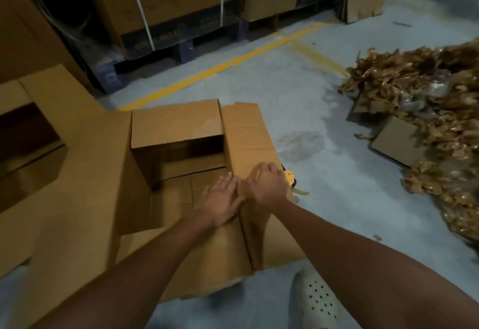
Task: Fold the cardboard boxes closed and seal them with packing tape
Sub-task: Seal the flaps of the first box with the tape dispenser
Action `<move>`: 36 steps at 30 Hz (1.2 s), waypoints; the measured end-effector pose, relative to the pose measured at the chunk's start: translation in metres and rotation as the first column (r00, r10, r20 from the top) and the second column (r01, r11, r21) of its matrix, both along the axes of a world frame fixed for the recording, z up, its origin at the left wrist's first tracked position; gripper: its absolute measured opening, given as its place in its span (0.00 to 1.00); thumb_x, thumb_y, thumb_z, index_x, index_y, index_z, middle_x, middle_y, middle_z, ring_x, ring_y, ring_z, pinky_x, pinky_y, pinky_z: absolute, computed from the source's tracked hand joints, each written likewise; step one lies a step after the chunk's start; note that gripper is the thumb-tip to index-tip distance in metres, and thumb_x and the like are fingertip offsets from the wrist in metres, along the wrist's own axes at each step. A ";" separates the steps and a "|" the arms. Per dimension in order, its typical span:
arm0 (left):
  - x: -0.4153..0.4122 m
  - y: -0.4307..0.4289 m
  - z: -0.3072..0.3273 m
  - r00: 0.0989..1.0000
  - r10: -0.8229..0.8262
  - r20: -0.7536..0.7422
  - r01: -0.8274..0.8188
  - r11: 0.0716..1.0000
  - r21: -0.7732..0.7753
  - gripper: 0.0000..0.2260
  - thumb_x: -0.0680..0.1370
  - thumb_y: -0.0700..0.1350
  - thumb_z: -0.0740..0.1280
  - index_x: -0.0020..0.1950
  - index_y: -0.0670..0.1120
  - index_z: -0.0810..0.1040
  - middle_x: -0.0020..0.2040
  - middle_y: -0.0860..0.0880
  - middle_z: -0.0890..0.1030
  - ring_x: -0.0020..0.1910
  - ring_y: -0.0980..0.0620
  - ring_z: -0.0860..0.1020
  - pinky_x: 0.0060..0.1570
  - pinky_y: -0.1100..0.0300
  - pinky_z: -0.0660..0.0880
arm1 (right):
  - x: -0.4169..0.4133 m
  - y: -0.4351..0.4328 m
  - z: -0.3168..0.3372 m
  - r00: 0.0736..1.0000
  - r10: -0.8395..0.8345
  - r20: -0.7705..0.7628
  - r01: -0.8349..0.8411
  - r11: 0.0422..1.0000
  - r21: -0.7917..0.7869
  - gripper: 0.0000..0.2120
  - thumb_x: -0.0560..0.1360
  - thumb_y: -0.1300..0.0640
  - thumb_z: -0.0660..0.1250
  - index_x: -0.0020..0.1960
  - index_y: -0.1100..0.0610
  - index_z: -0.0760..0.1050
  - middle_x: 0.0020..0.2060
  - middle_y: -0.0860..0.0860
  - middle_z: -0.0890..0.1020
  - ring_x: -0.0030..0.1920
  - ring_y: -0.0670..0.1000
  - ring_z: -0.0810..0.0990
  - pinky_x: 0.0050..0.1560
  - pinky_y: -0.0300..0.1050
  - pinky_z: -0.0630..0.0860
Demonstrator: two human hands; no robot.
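Observation:
An open cardboard box (178,131) stands on the grey floor in the middle, its flaps spread outward. My left hand (220,199) lies flat with straight fingers on the near flap, close to the box's right corner. My right hand (267,183) is curled over the right flap (248,134) at that same corner. Just beyond its knuckles a yellow and black tape dispenser (290,177) peeks out, with a strip of brown tape trailing to the right. Whether the right hand holds the dispenser or the flap's edge is hidden.
Another open box (31,131) sits at the left, touching the first. A heap of crumpled brown tape and paper (420,121) covers the floor at right. Strapped cartons on pallets (166,4) line the back behind a yellow floor line. My pale shoe (318,300) is below.

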State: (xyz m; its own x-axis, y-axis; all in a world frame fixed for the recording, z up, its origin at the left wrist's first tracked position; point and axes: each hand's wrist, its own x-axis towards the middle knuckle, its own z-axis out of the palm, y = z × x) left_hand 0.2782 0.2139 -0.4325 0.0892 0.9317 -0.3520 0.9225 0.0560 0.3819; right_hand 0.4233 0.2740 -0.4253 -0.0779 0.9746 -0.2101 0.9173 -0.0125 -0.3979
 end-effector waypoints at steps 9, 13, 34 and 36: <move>0.013 -0.005 0.039 0.998 0.051 0.043 -0.046 0.992 -0.113 0.29 0.83 0.60 0.53 0.81 0.50 0.52 0.78 0.44 0.64 0.76 0.43 0.63 0.74 0.46 0.61 | 0.061 0.011 0.048 0.963 -0.228 -0.141 0.201 0.963 -0.182 0.25 0.71 0.51 0.73 0.62 0.62 0.71 0.56 0.58 0.78 0.59 0.61 0.78 0.52 0.47 0.74; 0.006 -0.007 0.070 0.952 0.184 0.245 -0.187 0.982 -0.011 0.22 0.84 0.56 0.55 0.77 0.49 0.64 0.70 0.47 0.75 0.69 0.44 0.72 0.66 0.53 0.69 | 0.033 0.007 0.097 0.974 -0.125 -0.191 0.112 0.991 -0.080 0.11 0.69 0.53 0.70 0.50 0.55 0.76 0.46 0.54 0.82 0.47 0.57 0.81 0.45 0.45 0.78; -0.190 -0.161 0.014 0.472 0.876 -0.096 -0.862 0.482 0.159 0.29 0.82 0.60 0.51 0.74 0.39 0.61 0.73 0.34 0.62 0.73 0.34 0.60 0.67 0.31 0.61 | -0.102 -0.128 0.037 0.758 0.612 0.227 -0.574 0.790 -0.215 0.29 0.78 0.47 0.60 0.77 0.49 0.58 0.79 0.53 0.52 0.77 0.61 0.51 0.72 0.63 0.56; -0.205 -0.161 0.017 0.381 0.920 -0.090 -0.918 0.389 0.084 0.30 0.82 0.61 0.50 0.74 0.39 0.61 0.73 0.33 0.62 0.73 0.33 0.60 0.67 0.30 0.60 | -0.099 -0.125 0.039 0.760 0.608 0.228 -0.576 0.793 -0.198 0.29 0.78 0.46 0.61 0.77 0.47 0.58 0.78 0.52 0.54 0.76 0.60 0.52 0.71 0.62 0.59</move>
State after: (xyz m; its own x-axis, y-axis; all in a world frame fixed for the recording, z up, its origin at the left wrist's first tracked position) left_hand 0.0736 0.0525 -0.4151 -0.8603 0.4263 -0.2795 0.3431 0.8898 0.3009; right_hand 0.3246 0.1485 -0.3859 -0.5567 0.7218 -0.4112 0.8245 0.5406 -0.1673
